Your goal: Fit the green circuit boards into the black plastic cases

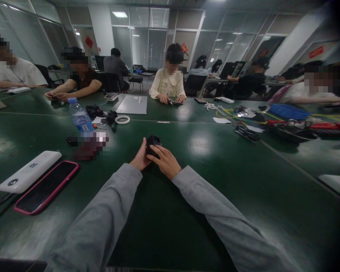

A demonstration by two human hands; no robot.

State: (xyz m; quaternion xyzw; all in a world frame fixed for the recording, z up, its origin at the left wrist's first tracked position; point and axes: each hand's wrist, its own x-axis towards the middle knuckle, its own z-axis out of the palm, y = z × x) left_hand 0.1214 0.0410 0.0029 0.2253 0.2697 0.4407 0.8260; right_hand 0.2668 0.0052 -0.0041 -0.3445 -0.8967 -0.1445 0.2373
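Note:
A small black boxy device (153,141) is held up over the green table (170,211), in the middle of the head view. My left hand (141,156) grips its left side, thumb pointing up along the edge. From the right, my right hand (166,160) lays its bent fingers across the near face and hides much of it. Both hands are closed around the device. Its far top edge shows a dark recess, and I cannot make out its exact kind.
At left lie a white power bank (31,172), a phone in a pink case (47,187) and a water bottle (81,117). Beyond are a tape roll (122,119) and a grey laptop-like panel (132,104). Cables and a blue tray (289,112) crowd the right. Several people sit around.

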